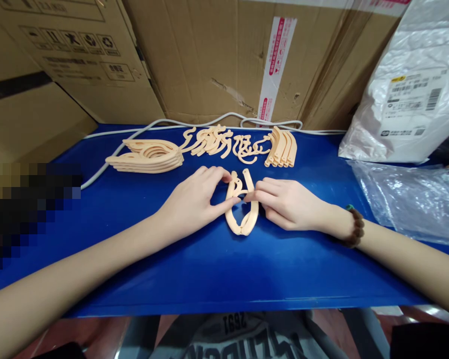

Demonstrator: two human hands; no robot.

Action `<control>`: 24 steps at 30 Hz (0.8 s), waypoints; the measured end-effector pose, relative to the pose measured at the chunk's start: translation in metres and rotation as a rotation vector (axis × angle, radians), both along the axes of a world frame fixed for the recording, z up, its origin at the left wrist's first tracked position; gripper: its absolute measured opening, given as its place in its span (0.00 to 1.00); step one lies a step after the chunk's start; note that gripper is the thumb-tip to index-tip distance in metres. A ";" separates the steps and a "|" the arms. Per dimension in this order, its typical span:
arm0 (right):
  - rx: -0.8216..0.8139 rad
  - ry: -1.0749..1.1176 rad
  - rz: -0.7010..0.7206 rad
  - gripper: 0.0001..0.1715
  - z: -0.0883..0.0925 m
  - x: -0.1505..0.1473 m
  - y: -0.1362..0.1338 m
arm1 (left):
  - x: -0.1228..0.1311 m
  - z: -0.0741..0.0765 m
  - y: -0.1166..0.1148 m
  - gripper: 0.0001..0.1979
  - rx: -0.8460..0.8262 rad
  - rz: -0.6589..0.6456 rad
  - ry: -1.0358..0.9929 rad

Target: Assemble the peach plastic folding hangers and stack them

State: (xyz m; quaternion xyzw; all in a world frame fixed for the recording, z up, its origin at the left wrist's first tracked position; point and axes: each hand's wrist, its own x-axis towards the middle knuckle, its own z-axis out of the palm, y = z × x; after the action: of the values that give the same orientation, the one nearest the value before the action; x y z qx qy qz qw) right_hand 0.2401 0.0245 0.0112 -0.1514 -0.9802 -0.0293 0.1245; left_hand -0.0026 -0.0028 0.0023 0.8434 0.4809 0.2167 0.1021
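Observation:
A beige plastic folding clothes hanger (pixel 231 215) lies on the blue tabletop, its two curved arms folded into a narrow loop that meets at the near end. My left hand (pixel 194 197) grips its left side, thumb reaching in towards the middle and fingers at the upper left. From the other side, my right hand (pixel 290 203) pinches the right arm, with a fingertip at the centre of the loop. A small curved hook part shows inside the loop between my fingers. Just beyond lie loose beige hooks (pixel 211 139) and a row of curved hanger arms (pixel 282 147).
A stack of folded beige hangers (pixel 145 158) sits at the back left. Behind runs a white cable (pixel 194 123) before cardboard boxes (pixel 217 60). On the right are a white shipping bag (pixel 400 99) and a clear plastic bag (pixel 419 199). The blue table's (pixel 209 284) near edge faces me.

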 end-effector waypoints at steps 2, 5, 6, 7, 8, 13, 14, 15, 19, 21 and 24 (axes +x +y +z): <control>0.070 -0.014 0.005 0.13 0.000 -0.001 -0.002 | 0.000 -0.002 0.001 0.16 -0.023 -0.016 -0.027; 0.206 -0.019 0.006 0.13 0.000 -0.003 -0.004 | 0.000 -0.001 0.003 0.14 -0.064 -0.046 -0.065; 0.249 -0.017 0.006 0.13 -0.001 -0.003 -0.005 | -0.001 -0.001 0.003 0.14 -0.076 -0.056 -0.071; 0.281 -0.012 0.001 0.13 -0.001 -0.003 -0.006 | -0.001 0.000 0.004 0.14 -0.089 -0.067 -0.074; 0.300 -0.010 -0.006 0.13 -0.001 -0.003 -0.006 | -0.002 0.001 0.004 0.14 -0.102 -0.076 -0.075; 0.252 0.009 -0.066 0.13 -0.003 -0.002 -0.006 | -0.006 0.003 0.010 0.13 -0.139 -0.117 -0.083; 0.238 0.019 -0.089 0.13 -0.003 -0.002 -0.005 | -0.008 0.002 0.012 0.13 -0.135 -0.129 -0.087; 0.223 0.029 -0.117 0.14 -0.003 -0.002 -0.005 | -0.010 0.001 0.014 0.14 -0.131 -0.143 -0.093; 0.147 0.023 -0.227 0.17 -0.004 -0.001 -0.004 | -0.016 -0.003 0.023 0.14 -0.124 -0.193 -0.126; 0.104 0.013 -0.241 0.17 -0.004 -0.001 -0.004 | -0.018 -0.005 0.025 0.13 -0.123 -0.198 -0.152; 0.065 0.009 -0.211 0.17 -0.004 -0.001 -0.003 | -0.017 -0.006 0.026 0.11 -0.122 -0.182 -0.193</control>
State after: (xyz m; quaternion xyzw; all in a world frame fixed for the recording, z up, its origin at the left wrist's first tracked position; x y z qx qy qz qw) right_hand 0.2386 0.0211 0.0073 -0.2497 -0.9568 -0.0733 0.1298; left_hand -0.0194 0.0235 -0.0034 0.8509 0.4028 0.2570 0.2184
